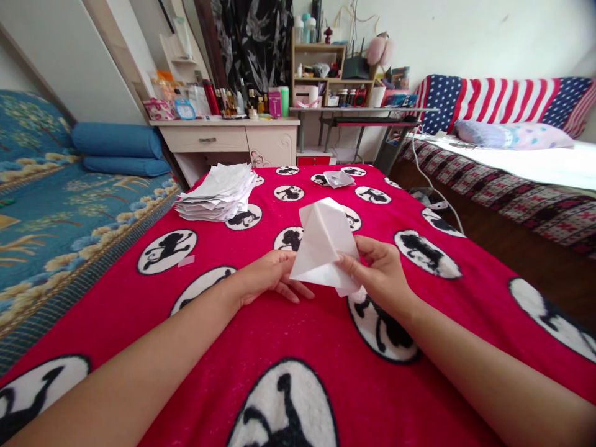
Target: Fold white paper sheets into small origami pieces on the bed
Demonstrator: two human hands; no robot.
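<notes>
A folded white paper (323,245) is held up just above the red blanket (298,347) with black-and-white round figures. My right hand (379,273) pinches the paper's lower right corner between thumb and fingers. My left hand (267,276) lies beside the paper's lower left edge, fingers stretched toward it and partly behind it. A stack of white papers (218,195) sits on the blanket at the far left. A small folded grey piece (338,179) lies at the far middle.
A blue patterned bed (56,211) with blue bolsters runs along the left. A white dresser (228,139) crowded with bottles and a shelved desk (344,93) stand behind. A bed with a stars-and-stripes cover (503,99) is at the right, a white cable (435,192) beside it.
</notes>
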